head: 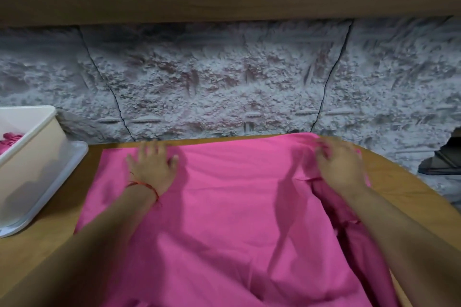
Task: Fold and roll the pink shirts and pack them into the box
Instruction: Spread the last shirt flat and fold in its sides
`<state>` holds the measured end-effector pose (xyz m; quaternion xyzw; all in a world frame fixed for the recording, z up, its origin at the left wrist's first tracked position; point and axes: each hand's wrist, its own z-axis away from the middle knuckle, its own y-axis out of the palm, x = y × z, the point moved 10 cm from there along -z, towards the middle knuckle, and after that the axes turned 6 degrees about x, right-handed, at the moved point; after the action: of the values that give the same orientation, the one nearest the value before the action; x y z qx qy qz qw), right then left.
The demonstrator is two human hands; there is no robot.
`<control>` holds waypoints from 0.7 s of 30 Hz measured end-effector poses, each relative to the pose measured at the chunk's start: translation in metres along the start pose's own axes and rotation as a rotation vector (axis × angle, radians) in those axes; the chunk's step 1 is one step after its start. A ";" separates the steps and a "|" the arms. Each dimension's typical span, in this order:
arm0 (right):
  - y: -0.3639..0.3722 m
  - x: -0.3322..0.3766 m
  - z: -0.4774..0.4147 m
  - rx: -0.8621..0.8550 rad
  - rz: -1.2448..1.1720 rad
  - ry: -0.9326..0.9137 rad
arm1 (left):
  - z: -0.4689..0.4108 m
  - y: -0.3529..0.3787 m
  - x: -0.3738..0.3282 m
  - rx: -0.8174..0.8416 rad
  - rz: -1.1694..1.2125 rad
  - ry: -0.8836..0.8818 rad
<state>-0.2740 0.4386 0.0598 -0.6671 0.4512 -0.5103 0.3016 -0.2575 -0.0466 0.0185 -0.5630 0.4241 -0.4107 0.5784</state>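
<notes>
Our left hand [152,166] lies flat, fingers spread, on the smooth pink shirt [224,207]; right hand [340,166] is too blurry to tell its grip.

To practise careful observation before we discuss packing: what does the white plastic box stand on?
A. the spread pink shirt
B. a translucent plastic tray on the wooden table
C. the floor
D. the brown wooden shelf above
B: the white plastic box sits on a translucent plastic tray on the wooden table, left of the spread pink shirt.
</notes>
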 end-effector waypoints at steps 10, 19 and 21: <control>0.035 -0.116 -0.001 0.434 0.248 0.256 | 0.045 0.045 -0.063 0.167 0.031 0.153; 0.046 -0.137 -0.029 0.522 0.288 0.262 | 0.032 0.050 -0.047 0.155 0.028 0.202; 0.042 -0.137 -0.035 0.526 0.274 0.250 | 0.032 0.047 -0.047 0.154 0.035 0.189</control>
<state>-0.3298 0.5481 -0.0220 -0.4316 0.4232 -0.6420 0.4717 -0.2410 0.0093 -0.0266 -0.4681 0.4538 -0.4829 0.5846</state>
